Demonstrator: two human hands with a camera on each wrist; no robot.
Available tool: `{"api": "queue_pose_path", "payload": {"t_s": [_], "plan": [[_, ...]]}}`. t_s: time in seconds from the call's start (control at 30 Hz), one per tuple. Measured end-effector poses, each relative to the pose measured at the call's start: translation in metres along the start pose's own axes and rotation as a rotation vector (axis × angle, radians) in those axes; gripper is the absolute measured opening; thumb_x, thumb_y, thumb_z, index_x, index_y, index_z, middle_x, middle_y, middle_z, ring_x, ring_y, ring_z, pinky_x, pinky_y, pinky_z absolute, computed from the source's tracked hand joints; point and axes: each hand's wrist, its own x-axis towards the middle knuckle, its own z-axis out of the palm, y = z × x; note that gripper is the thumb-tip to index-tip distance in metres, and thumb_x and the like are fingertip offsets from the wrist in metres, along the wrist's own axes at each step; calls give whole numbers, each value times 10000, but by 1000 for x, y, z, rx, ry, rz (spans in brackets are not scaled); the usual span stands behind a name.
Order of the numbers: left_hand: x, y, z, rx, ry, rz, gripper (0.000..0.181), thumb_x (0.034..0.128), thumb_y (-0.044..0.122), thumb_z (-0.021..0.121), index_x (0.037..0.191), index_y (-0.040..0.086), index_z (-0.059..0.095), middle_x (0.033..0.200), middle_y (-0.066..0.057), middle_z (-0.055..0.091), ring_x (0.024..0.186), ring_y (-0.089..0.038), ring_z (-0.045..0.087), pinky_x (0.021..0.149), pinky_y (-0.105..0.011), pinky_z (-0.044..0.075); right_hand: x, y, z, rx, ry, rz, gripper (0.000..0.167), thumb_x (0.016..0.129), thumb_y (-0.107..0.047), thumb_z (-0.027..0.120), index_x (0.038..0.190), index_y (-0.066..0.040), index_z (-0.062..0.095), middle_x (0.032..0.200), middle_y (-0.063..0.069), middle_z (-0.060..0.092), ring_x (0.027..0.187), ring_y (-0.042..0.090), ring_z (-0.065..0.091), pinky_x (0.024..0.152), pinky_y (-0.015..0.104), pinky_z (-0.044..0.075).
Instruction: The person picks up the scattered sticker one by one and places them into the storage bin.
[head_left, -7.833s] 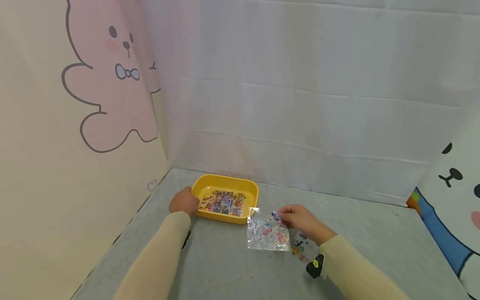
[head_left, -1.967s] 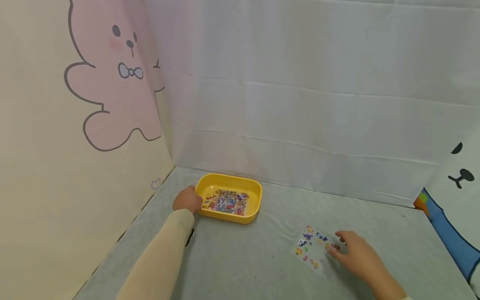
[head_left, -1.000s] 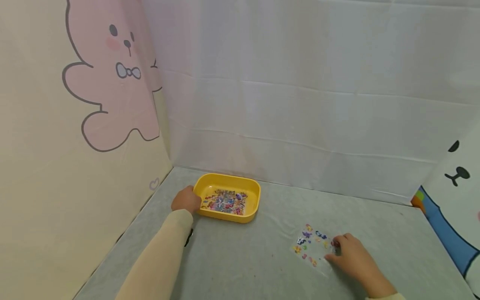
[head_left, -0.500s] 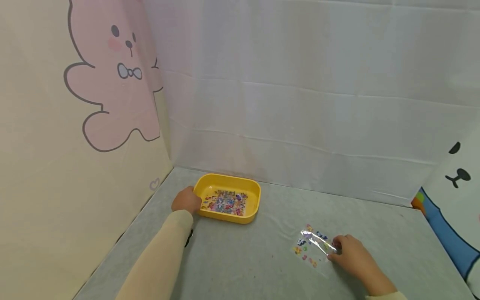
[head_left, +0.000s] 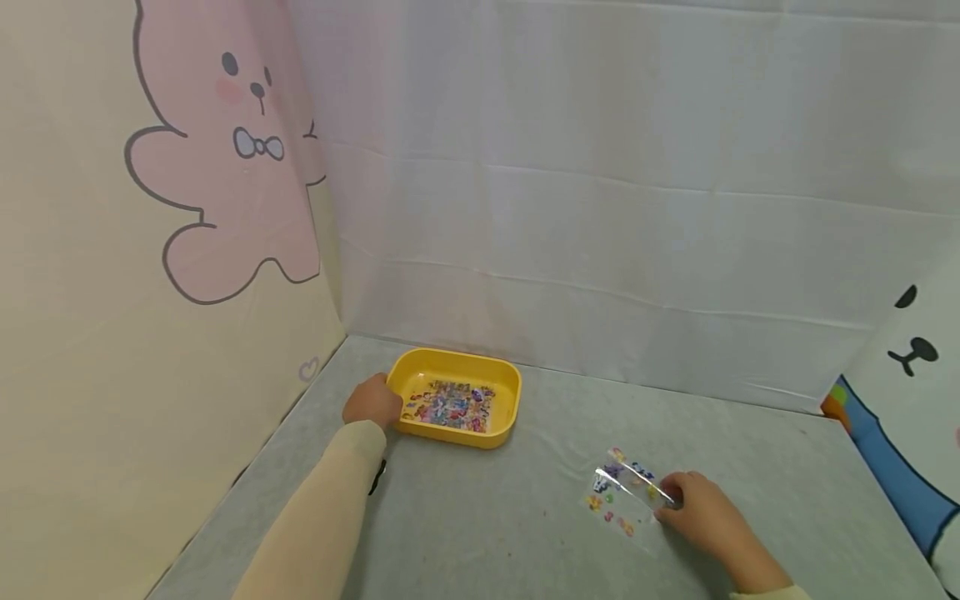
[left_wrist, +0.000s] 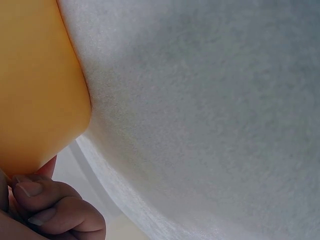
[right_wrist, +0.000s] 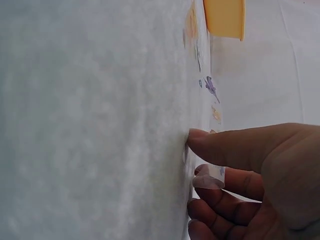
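Observation:
My left hand (head_left: 372, 400) grips the left end of a yellow plastic tray (head_left: 457, 436), fingers curled at its edge. In the left wrist view, curled fingers (left_wrist: 65, 207) show against the tray's orange-looking wall (left_wrist: 40, 90). Clear sheets with colourful cartoon stickers (head_left: 453, 406) lie inside the tray. Further right, a clear sticker sheet (head_left: 609, 500) lies on the table, bowed up on its right side with a bright glare. My right hand (head_left: 701, 512) pinches that right edge. The right wrist view shows the sheet's curled edge (right_wrist: 212, 181) between thumb and fingers.
The grey cloth-like table top (head_left: 480, 525) meets a white curtain (head_left: 600, 208) behind the tray. At the left is a cream wall with a pink bear (head_left: 232, 167); at the right, a panel with a white cartoon animal (head_left: 915, 358).
Earlier my right hand held another clear sticker sheet beside the tray; that sheet is no longer there. The right hand then reached the remaining sheet, whose right side now bows up. My left hand stayed put.

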Motion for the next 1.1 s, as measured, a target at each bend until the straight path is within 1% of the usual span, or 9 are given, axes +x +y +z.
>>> {"api": "queue_pose_path", "payload": {"t_s": [0.13, 0.33, 0.53, 0.63, 0.77, 0.87, 0.93, 1.03, 1.1], "plan": [[0, 0, 0, -6, 2, -4, 438, 947, 132, 614, 1350, -37, 579, 1119, -183, 689, 903, -312, 613, 877, -508, 530, 1, 1, 2, 36, 7, 1, 351, 806, -151, 857, 1041, 44, 683, 939, 61, 634, 873, 229, 605, 825, 527, 509], [0, -2, 1, -5, -2, -7, 441, 941, 128, 622, 1347, -38, 578, 1120, -184, 688, 899, -312, 610, 886, -512, 530, 3, -1, 2, 70, 15, 14, 277, 793, -124, 840, 959, -14, 648, 874, 34, 589, 810, 206, 546, 755, 467, 493], [1, -3, 1, -4, -4, -5, 455, 947, 137, 623, 1366, -33, 574, 1145, -189, 688, 912, -313, 616, 887, -518, 529, 3, -1, 2, 74, -17, 21, 233, 832, -107, 800, 969, -10, 638, 871, 31, 594, 806, 209, 544, 747, 464, 502], [0, -2, 1, -2, -4, -8, 462, 948, 140, 624, 1375, -30, 572, 1157, -190, 688, 925, -313, 619, 890, -519, 528, 1, -1, 2, 67, 17, -3, 145, 871, -95, 744, 967, -34, 654, 845, 16, 589, 788, 198, 534, 718, 438, 484], [-1, 0, 0, -2, -9, -11, 476, 947, 138, 622, 1389, -31, 565, 1179, -198, 685, 943, -315, 624, 898, -521, 528, -3, 1, 2, 90, 80, -49, 46, 930, -97, 669, 964, -65, 672, 821, -4, 578, 762, 182, 513, 678, 393, 437], [-2, 1, -1, -1, -13, -12, 477, 949, 139, 614, 1391, -33, 561, 1180, -200, 683, 941, -315, 624, 895, -519, 530, -6, 2, 0, 147, 109, -78, 52, 952, -103, 656, 976, -63, 680, 807, -8, 574, 744, 174, 515, 656, 364, 435], [-3, 2, -2, -4, -15, -10, 473, 950, 138, 610, 1389, -32, 562, 1175, -199, 685, 937, -315, 625, 890, -518, 531, -6, 3, -2, 200, 111, -87, 58, 954, -99, 667, 987, -54, 683, 789, -7, 581, 724, 171, 529, 633, 341, 442], [-3, 1, -3, -6, -14, -5, 466, 949, 138, 606, 1382, -31, 567, 1165, -194, 688, 929, -312, 626, 880, -516, 532, -5, 4, -5, 299, 82, -59, 101, 955, -105, 691, 1017, -26, 682, 773, -4, 616, 700, 171, 562, 596, 314, 457], [-2, 0, -2, -5, -12, 2, 464, 949, 138, 606, 1379, -30, 570, 1160, -193, 690, 925, -310, 628, 874, -517, 533, -3, 4, -6, 389, 53, -25, 137, 964, -101, 689, 1048, 7, 684, 800, 13, 659, 718, 177, 596, 604, 308, 494]]}}
